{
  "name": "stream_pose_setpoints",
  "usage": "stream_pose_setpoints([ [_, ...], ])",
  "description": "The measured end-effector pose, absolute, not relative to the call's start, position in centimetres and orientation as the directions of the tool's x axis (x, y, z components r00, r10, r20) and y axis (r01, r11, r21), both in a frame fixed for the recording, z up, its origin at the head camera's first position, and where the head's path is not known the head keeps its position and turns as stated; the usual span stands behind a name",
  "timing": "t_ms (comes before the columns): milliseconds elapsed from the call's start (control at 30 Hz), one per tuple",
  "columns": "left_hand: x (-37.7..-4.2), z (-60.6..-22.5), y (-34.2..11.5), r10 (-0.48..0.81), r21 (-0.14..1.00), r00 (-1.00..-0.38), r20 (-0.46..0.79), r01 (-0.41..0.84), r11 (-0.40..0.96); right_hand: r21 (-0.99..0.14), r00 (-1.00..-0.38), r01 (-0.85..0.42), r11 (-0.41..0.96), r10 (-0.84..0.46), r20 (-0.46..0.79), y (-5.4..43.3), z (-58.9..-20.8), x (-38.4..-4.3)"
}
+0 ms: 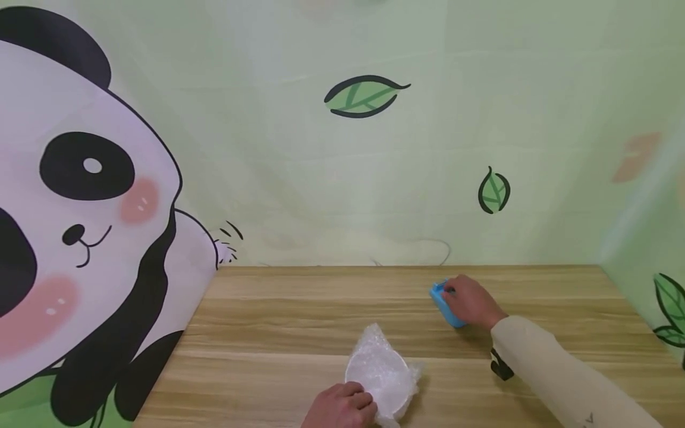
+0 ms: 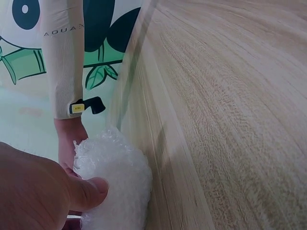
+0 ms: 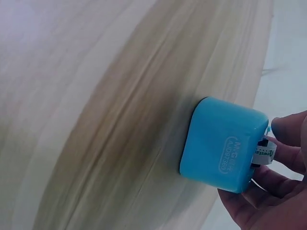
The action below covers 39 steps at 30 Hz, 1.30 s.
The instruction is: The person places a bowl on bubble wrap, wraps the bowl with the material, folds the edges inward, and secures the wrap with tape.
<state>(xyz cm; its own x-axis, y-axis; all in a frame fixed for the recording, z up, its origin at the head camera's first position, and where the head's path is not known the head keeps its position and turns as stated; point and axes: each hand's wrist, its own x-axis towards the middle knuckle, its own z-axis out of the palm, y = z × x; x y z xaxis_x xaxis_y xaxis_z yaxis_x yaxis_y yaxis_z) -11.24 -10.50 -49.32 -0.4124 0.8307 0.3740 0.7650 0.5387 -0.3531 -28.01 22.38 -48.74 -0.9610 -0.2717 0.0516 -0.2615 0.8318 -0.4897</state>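
A round white item in bubble wrap lies near the front of the wooden table. My left hand grips its near left edge, and the thumb presses on the wrap in the left wrist view. The plastic hides what is inside. Farther back, a blue tape dispenser stands on the table with my right hand over its top. In the right wrist view, the fingers curl around the end of the dispenser where a small printed tape roll shows.
The wooden tabletop reaches back to a pale green cloth backdrop printed with leaves and a large panda. A black strap piece hangs below the right sleeve's cuff. The right forearm spans the table's right side.
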Motion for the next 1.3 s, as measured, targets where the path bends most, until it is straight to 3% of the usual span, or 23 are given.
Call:
stream_pose_setpoints([
  [267,-11.3,-49.3,-10.4,0.835,-0.365,-0.4,0.377,0.765,0.531,-0.476,-0.975,-0.213,0.853,-0.219,0.044,22.4,-48.3,-28.3],
  [400,-11.3,-49.4,-10.4,0.831,-0.369,-0.394,0.393,0.76,0.535,-0.544,-0.977,-0.192,0.817,-0.212,0.026,22.2,-48.3,-28.9],
  [533,-11.2,-49.4,-10.4,0.83,-0.378,-0.39,0.399,0.754,0.537,-0.605,-0.985,-0.122,0.787,-0.172,-0.025,22.0,-48.5,-29.4],
  [900,-11.2,-49.4,-10.3,0.825,-0.385,-0.39,0.409,0.746,0.543,-0.623,-0.982,-0.01,0.782,-0.126,-0.142,21.7,-47.8,-30.1],
  [1300,-11.2,-49.3,-10.3,0.827,-0.359,-0.421,0.374,0.756,0.547,-0.767,-0.968,0.134,0.627,-0.084,-0.238,21.7,-47.8,-30.5],
])
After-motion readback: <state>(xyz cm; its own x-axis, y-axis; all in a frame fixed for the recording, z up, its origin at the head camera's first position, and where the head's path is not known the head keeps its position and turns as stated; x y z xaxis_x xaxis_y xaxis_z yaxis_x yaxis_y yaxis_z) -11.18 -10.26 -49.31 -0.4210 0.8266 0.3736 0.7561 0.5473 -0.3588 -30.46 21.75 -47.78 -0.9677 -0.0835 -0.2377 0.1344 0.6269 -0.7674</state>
